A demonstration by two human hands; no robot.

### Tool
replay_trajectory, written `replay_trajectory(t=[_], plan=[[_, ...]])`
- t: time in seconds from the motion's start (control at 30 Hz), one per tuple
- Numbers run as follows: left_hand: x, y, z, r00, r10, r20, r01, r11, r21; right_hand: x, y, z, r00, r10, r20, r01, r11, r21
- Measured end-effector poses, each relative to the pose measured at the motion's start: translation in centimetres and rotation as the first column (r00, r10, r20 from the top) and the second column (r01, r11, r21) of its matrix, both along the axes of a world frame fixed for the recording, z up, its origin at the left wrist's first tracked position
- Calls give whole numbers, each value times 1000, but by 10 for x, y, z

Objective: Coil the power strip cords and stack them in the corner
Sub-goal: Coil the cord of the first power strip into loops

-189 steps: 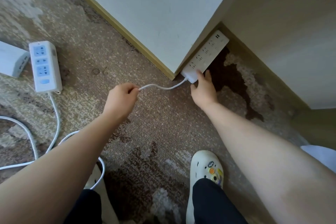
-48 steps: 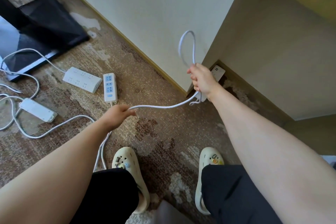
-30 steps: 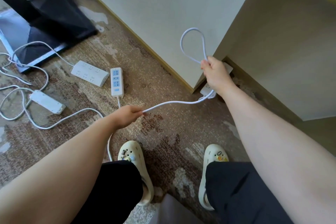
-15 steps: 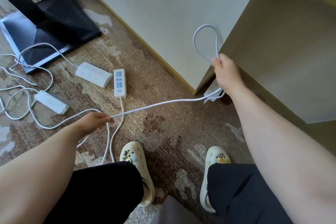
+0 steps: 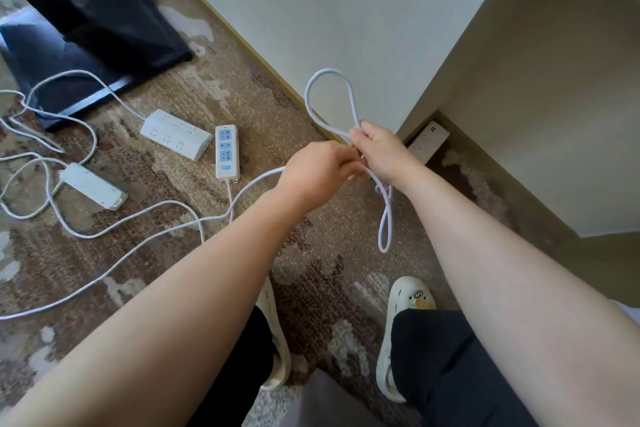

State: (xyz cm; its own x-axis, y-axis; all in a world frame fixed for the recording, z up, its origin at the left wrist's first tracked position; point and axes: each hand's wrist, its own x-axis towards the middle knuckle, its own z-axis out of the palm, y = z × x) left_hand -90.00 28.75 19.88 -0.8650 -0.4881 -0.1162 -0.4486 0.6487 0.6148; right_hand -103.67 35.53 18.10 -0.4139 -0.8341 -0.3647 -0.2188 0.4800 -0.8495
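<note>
Patterned carpet [image 5: 166, 253] running to wall [image 5: 346, 10] baseboard, three strips [image 5: 227, 152] lying left with slack cords, fourth strip [image 5: 427, 142] tucked in corner, right hand [image 5: 382, 152] gripping cord [image 5: 349, 97] loops, left hand [image 5: 317, 172] pinching same cord, touching right.

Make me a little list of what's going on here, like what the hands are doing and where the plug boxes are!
left hand: brings the white cord up to the right hand
right hand: grips the cord's loops, one above, one hanging below
strip in corner: on the carpet against the wall
other strips: wide white one, blue-socket one, plain white one, all on the carpet
loose cords: uncoiled at left
feet: cream clogs
</note>
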Motion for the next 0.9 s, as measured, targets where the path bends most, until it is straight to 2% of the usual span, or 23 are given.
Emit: replay_trajectory(t=[0.1, 0.23, 0.33, 0.47, 0.53, 0.63, 0.77, 0.9], plan=[[0, 2, -10, 988, 139, 60, -138, 990, -27, -2, 6, -2, 995, 45, 87, -52, 995, 89], [-3, 8, -18, 967, 253, 26, -254, 966, 43, 1, 1, -8, 999, 42, -10, -40, 989, 142], [4, -1, -23, 969, 247, 29, -249, 963, 104, 0, -3, -14, 995, -10, -103, 22, 992, 122], [41, -31, -33, 976, 161, 145, -194, 946, 260, -19, 3, -14, 987, -84, -138, 98, 990, 101], [63, -46, -38, 966, 170, 193, -223, 927, 301, -30, 9, -14, 983, -93, -156, 112, 987, 116], [75, -59, -41, 953, 221, 209, -272, 926, 261, -32, 12, -16, 992, -57, -113, 72, 989, 132], [49, -49, -35, 967, 216, 137, -235, 962, 139, -15, 6, -17, 997, 66, -43, -58, 983, 171], [39, -45, -37, 932, 340, 128, -351, 933, 78, -8, 8, -15, 993, 102, -58, -94, 987, 130]])
